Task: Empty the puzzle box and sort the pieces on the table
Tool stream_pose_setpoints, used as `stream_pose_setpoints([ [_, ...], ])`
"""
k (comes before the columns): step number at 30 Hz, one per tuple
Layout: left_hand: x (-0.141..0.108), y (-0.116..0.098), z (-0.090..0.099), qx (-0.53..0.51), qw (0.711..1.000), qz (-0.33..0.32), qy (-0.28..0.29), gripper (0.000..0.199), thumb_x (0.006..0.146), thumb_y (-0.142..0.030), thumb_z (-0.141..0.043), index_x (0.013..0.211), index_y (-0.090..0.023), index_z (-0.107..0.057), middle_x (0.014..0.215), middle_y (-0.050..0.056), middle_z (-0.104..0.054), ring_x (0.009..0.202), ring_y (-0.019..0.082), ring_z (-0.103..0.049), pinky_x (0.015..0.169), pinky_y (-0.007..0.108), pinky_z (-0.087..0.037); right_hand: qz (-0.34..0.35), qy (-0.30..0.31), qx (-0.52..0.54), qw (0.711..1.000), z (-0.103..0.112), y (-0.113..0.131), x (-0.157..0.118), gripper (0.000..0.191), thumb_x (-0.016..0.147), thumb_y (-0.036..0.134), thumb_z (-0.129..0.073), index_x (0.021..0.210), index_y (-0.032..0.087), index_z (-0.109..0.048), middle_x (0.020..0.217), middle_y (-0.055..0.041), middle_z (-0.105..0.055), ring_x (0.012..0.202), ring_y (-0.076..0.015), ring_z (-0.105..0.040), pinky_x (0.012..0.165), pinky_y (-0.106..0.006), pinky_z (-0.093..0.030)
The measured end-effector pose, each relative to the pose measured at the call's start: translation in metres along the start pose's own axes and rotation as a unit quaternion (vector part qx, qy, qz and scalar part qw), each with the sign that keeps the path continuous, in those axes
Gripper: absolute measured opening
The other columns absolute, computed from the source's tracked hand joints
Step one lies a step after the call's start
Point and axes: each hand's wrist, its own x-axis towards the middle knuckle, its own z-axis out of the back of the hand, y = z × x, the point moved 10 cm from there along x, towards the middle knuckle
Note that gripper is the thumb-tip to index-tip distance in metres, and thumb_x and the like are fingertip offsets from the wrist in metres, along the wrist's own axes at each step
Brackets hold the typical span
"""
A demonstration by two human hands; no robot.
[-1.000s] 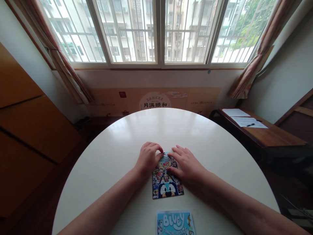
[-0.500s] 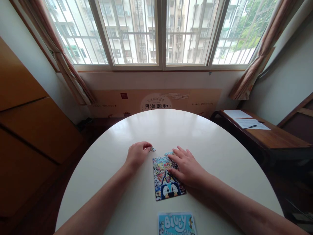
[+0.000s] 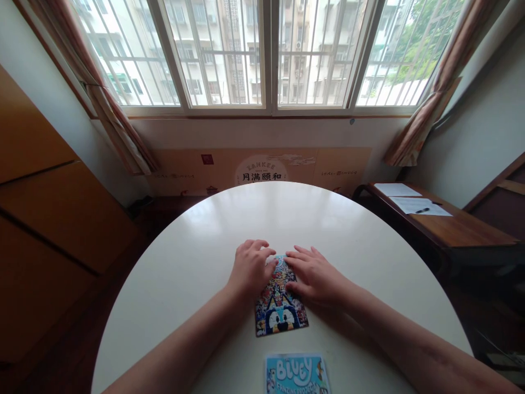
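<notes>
A small jigsaw puzzle (image 3: 283, 306) lies flat on the white table, showing a blue cartoon dog's face above a crowd of colourful figures. My left hand (image 3: 252, 268) rests over its upper left corner, fingers apart and a little bent, thumb on the picture. Any loose piece beneath those fingers is hidden. Along the upper right edge lies my right hand (image 3: 314, 273), open, its fingertips and thumb touching the puzzle. Nearer to me is a light blue "Bluey" picture (image 3: 295, 375), cut off by the bottom of the view.
The round white table (image 3: 172, 262) fills the middle of the view. A wooden side table (image 3: 471, 227) at the right carries papers (image 3: 420, 206) and a pen. Wooden cabinets (image 3: 49, 230) stand at the left. Beyond the table are a long printed cardboard panel (image 3: 340, 161) and barred windows.
My left hand has moved right from beside the puzzle onto its upper left corner, and its pinch on a small puzzle piece has opened. My right hand has hardly moved.
</notes>
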Motion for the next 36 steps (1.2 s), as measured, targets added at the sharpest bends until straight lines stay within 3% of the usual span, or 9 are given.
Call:
stream_pose_setpoints([
  [6, -0.001, -0.006, -0.011, -0.005, 1.000, 0.001, 0.030, 0.013, 0.087, -0.025, -0.065, 0.095, -0.021, -0.075, 0.111, 0.008, -0.068, 0.107, 0.029, -0.057, 0.099, 0.048, -0.042, 0.007, -0.033, -0.022, 0.999, 0.003, 0.012, 0.000, 0.057, 0.088, 0.053, -0.060, 0.138, 0.026, -0.055, 0.146, -0.0088, -0.049, 0.140, -0.0323, -0.037, 0.119, -0.062, -0.018],
  [21, 0.004, 0.005, -0.002, -0.066, 0.997, 0.026, -0.011, 0.010, 0.081, -0.013, -0.070, 0.081, -0.023, -0.072, 0.107, 0.004, -0.069, 0.107, 0.026, -0.056, 0.099, 0.046, -0.044, -0.015, -0.012, -0.033, 0.999, 0.000, 0.007, 0.000, 0.061, 0.088, 0.058, -0.058, 0.140, 0.026, -0.054, 0.149, -0.0065, -0.046, 0.143, -0.0331, -0.031, 0.120, -0.060, -0.018],
  [24, 0.005, 0.020, 0.014, -0.055, 0.997, 0.051, -0.036, 0.008, 0.084, -0.017, -0.069, 0.083, -0.023, -0.074, 0.119, 0.007, -0.065, 0.118, 0.030, -0.052, 0.101, 0.048, -0.043, -0.023, 0.000, -0.026, 0.999, -0.001, 0.005, 0.000, 0.064, 0.088, 0.060, -0.057, 0.141, 0.024, -0.052, 0.150, -0.0075, -0.044, 0.145, -0.0339, -0.029, 0.120, -0.061, -0.015],
  [28, 0.005, 0.066, 0.030, -0.043, 0.990, 0.131, -0.040, 0.013, 0.088, -0.026, -0.064, 0.088, -0.022, -0.076, 0.127, 0.009, -0.063, 0.125, 0.032, -0.049, 0.106, 0.053, -0.039, -0.022, 0.006, -0.022, 0.999, -0.002, 0.003, -0.001, 0.066, 0.089, 0.061, -0.056, 0.143, 0.023, -0.051, 0.152, -0.0092, -0.042, 0.147, -0.0352, -0.025, 0.120, -0.062, -0.013],
  [32, 0.004, 0.098, 0.017, -0.064, 0.980, 0.186, 0.017, 0.021, 0.089, -0.033, -0.060, 0.090, -0.021, -0.077, 0.129, 0.011, -0.063, 0.125, 0.034, -0.050, 0.107, 0.054, -0.039, -0.022, -0.003, -0.025, 0.999, -0.003, 0.001, -0.002, 0.066, 0.088, 0.060, -0.059, 0.143, 0.024, -0.052, 0.152, -0.0095, -0.041, 0.147, -0.0355, -0.024, 0.121, -0.061, -0.014],
  [36, 0.004, 0.100, 0.006, -0.054, 0.982, 0.181, 0.029, 0.022, 0.088, -0.035, -0.061, 0.087, -0.021, -0.078, 0.127, 0.011, -0.064, 0.122, 0.036, -0.053, 0.104, 0.056, -0.042, -0.020, -0.011, -0.026, 0.999, -0.004, 0.002, -0.003, 0.064, 0.089, 0.060, -0.058, 0.143, 0.024, -0.052, 0.154, -0.0094, -0.038, 0.147, -0.0352, -0.023, 0.121, -0.060, -0.013],
])
